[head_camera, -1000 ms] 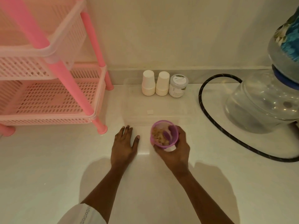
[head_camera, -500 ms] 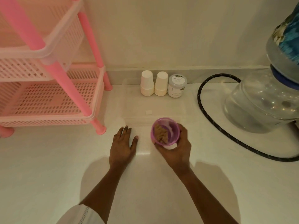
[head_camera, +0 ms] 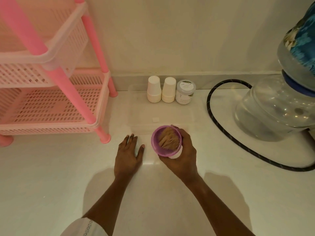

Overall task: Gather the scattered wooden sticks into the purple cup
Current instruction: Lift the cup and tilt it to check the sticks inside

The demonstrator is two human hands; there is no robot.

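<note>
I see my right hand (head_camera: 179, 155) curled round the purple cup (head_camera: 166, 141), tan wooden sticks (head_camera: 168, 139) bunched inside, while my left hand (head_camera: 128, 155) lies flat beside it, fingers straight.

cup (head_camera: 166, 151) purple, sticks (head_camera: 168, 140) in it tan. rack (head_camera: 51, 106) pink posts, paler pink shelves with a slotted lattice pattern. paper cups (head_camera: 154, 89) white, hose (head_camera: 209, 102) black with pale flecks, jug (head_camera: 272, 108) clear with blue collar, cloth (head_camera: 303, 40) on top blue, leafy print.

A white sleeve (head_camera: 76, 228) with dark printed lettering covers the left arm.
</note>
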